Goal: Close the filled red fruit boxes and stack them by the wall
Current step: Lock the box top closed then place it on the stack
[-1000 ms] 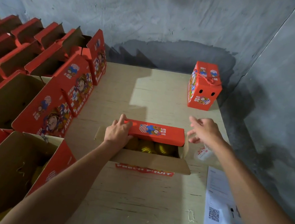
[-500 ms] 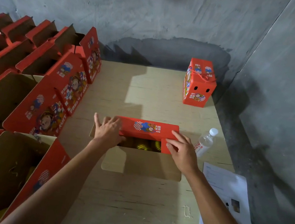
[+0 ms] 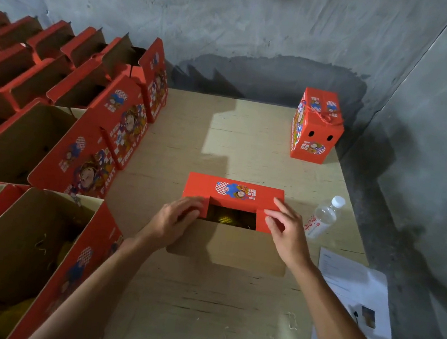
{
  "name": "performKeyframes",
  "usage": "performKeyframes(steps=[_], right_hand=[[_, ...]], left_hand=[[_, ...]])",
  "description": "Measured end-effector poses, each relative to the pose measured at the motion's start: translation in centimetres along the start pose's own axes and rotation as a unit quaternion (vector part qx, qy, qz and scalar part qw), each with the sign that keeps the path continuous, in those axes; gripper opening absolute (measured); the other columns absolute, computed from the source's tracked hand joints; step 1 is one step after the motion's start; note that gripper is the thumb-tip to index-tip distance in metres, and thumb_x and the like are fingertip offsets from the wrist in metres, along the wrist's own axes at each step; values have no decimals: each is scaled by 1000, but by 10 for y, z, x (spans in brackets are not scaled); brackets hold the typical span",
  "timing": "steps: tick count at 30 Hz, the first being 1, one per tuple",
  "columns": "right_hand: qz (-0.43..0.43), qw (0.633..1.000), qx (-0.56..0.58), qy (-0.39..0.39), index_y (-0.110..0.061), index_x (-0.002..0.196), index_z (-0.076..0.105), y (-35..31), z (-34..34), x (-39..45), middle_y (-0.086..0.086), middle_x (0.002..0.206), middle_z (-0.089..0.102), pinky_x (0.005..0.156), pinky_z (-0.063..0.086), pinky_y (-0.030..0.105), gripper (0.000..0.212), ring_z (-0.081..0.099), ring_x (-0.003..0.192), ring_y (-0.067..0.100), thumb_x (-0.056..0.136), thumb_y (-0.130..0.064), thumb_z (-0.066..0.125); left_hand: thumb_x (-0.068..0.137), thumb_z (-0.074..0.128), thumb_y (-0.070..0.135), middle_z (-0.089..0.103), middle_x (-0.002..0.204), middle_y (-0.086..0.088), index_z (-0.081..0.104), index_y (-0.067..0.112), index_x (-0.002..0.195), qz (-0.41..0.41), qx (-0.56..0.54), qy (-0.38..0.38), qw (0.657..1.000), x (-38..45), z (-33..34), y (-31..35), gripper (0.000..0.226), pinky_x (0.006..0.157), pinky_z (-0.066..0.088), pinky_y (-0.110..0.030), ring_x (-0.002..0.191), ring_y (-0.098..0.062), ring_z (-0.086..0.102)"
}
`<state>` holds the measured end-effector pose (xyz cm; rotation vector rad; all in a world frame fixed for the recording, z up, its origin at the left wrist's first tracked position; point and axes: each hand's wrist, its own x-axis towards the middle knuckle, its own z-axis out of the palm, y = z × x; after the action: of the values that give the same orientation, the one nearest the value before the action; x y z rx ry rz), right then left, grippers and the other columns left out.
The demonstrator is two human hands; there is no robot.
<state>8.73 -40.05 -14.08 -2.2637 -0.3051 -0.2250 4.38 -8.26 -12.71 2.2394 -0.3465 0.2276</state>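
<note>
Red fruit box (image 3: 234, 196) sits mid-table on a pale wooden table (image 3: 206, 305), its far flap folded over and the near brown flap still open, yellow fruit showing through the gap. Left hand (image 3: 172, 219) and right hand (image 3: 287, 230) lie flat, fingers spread, pressing the side flaps. One closed box (image 3: 315, 127) stands by the wall; a water bottle (image 3: 323, 218) lies just right.

We seem to be in a bare packing or storage room: rough grey concrete walls (image 3: 266, 23) meet in a corner, a plain plywood worktop (image 3: 220, 307) fills it, and rows of open red fruit boxes (image 3: 59, 123) crowd its left side, probably awaiting closing.
</note>
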Motion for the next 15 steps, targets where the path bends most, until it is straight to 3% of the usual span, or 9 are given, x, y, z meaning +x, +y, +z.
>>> performKeyframes(steps=[2,5,7,9,11,13,15], right_hand=[[-7,1000,16,-6,-7,120,75,-1,-1,-4,7,153,51,122,32,36,23,41,147,23,101,-5,63],[5,997,51,-50,-6,130,69,3,-8,-14,2,160,43,121,36,37,30,39,149,16,105,-4,54],[11,994,62,-84,-9,137,64,7,-15,-19,-5,163,38,122,35,35,38,38,149,10,106,2,46],[27,990,56,-124,-13,143,59,10,-23,-21,-14,165,32,126,26,32,52,29,151,0,103,13,38],[41,984,26,-171,-21,150,52,14,-32,-21,-24,165,25,127,20,28,70,22,150,-8,97,20,33],[27,975,-10,-220,-28,155,44,18,-41,-20,-31,165,16,126,20,25,80,17,150,-11,92,21,36],[15,968,-32,-250,-34,157,39,21,-48,-16,-35,165,10,122,33,30,84,17,149,-14,92,18,47]], left_hand=[[105,56,23,65,136,4,73,13,116,39,56,-15,998,-2,-1,-8,22,99,51,-44,122,-9,62],[108,42,34,53,149,15,66,26,133,23,119,-65,991,-1,-6,-5,36,106,44,-47,132,-9,54],[105,43,20,53,151,9,63,21,139,49,141,-84,985,-4,-8,-5,40,111,40,-46,136,-18,51],[93,45,-5,58,147,-2,66,12,136,74,134,-84,985,-3,-16,-7,51,117,37,-46,138,-30,47],[87,42,-19,59,146,-2,69,11,132,47,113,-85,989,-1,-24,-11,61,119,36,-46,142,-30,43],[87,44,-15,54,150,0,67,13,135,31,101,-114,988,0,-32,-16,60,119,37,-46,147,-23,38],[87,58,-9,49,155,-2,62,13,140,53,100,-149,982,-1,-36,-24,58,119,38,-49,150,-23,36]])
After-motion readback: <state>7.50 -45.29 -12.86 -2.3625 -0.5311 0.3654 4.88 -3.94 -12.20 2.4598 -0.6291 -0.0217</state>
